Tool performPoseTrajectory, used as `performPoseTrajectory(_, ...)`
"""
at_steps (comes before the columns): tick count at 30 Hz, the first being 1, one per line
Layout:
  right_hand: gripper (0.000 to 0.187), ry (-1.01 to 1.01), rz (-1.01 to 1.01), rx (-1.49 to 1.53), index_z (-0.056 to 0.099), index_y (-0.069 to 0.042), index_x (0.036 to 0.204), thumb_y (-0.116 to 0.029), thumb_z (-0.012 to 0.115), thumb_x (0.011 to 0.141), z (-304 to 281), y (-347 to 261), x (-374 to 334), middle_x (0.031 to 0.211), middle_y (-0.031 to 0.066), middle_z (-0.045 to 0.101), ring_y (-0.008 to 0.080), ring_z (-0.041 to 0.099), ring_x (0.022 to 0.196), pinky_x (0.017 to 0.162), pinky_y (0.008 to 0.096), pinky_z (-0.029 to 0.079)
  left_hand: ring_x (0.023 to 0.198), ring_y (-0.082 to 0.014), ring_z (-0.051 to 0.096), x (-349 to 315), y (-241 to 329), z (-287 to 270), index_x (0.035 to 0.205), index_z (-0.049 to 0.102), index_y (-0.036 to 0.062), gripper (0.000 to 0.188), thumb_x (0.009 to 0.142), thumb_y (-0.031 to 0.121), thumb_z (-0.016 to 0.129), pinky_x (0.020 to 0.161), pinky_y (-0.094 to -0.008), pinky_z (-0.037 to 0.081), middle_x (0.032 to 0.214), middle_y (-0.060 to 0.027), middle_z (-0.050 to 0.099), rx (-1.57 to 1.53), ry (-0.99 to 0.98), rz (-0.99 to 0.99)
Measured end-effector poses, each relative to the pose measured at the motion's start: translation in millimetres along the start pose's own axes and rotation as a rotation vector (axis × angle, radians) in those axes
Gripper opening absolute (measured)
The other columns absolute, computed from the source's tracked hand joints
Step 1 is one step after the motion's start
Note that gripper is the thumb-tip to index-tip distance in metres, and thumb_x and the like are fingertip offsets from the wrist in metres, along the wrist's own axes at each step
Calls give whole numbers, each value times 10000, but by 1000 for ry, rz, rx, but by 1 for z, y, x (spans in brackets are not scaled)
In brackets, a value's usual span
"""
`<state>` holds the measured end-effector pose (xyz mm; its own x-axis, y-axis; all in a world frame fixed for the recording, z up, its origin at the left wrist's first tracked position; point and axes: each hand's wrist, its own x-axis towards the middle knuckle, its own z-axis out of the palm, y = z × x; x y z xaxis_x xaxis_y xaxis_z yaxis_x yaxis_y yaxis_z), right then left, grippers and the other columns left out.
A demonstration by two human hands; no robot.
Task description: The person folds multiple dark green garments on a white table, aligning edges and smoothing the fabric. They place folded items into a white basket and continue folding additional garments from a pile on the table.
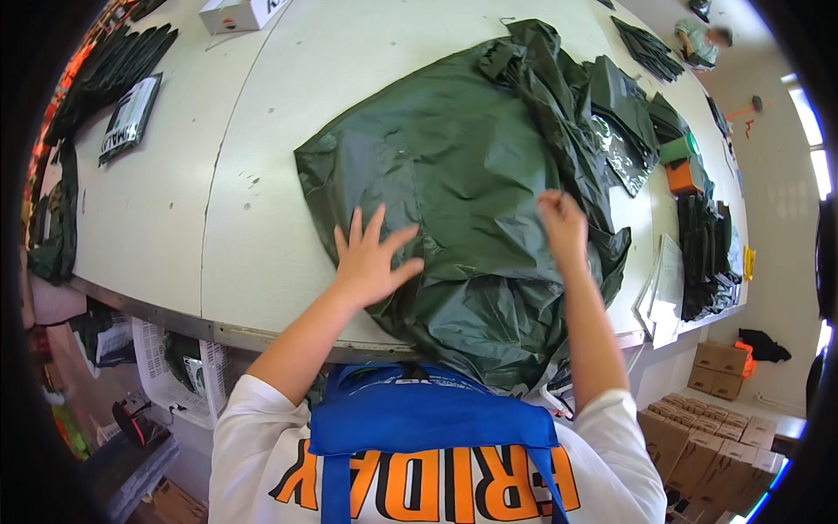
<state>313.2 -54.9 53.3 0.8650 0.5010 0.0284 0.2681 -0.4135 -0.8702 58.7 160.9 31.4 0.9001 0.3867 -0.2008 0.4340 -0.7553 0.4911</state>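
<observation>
A large piece of dark green, shiny waterproof fabric point(476, 166) lies spread over the table in front of me, its near part hanging over the edge against my body. Along its right side the fabric is bunched into thick folds. My left hand point(371, 262) rests flat on its left part, fingers spread. Over the right part is my right hand point(563, 229), slightly blurred, with its fingers curled together. Whether fabric is caught between those fingers is hidden.
The white table point(253, 175) has a metal front edge. Stacks of folded dark green pieces point(624, 113) lie at right, beside a green and orange roll point(681, 162). At left lie a packaged bag point(131, 118) and dark bundles point(105, 74). A white basket point(179, 375) stands below.
</observation>
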Motion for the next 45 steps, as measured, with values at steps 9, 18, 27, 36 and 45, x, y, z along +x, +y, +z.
performPoseTrajectory(9,340,-30,124,-627,621,-1,995,-283,672,813,-57,31,142,845,129,633,256,615,844,807,349,470,1342,-432,293,-50,-22,-8,1423,371,251,693,805,378,659,1090,-594,181,1488,-185,291,430,-230,-389)
performPoseTrajectory(18,409,-572,282,643,589,20,1140,-207,685,815,-98,-61,-7,967,26,646,108,587,849,781,248,466,1176,-263,516,98,86,-1,1364,384,28,595,913,348,602,1023,-388,389,1355,-156,472,-2024,-233,-322)
performPoseTrajectory(27,81,-345,82,-165,624,-56,871,-133,600,873,-107,-2,-88,748,-43,568,24,397,585,507,200,283,1201,-181,487,73,115,-13,1464,163,176,900,755,-158,607,988,-323,423,1354,-65,436,-1767,482,137)
performPoseTrajectory(36,405,-229,212,1079,478,12,1216,-239,576,913,-37,-100,-41,929,89,631,17,358,456,401,162,258,1127,-278,529,23,122,-34,1330,420,120,753,658,-135,642,948,-333,421,1264,-142,500,-596,652,592)
performPoseTrajectory(45,351,-257,121,571,553,33,1125,-66,683,815,-24,-107,-65,943,31,585,59,521,753,742,201,430,1009,-288,544,-31,95,-43,764,630,18,116,689,42,545,960,-382,360,917,-121,604,-970,-101,607)
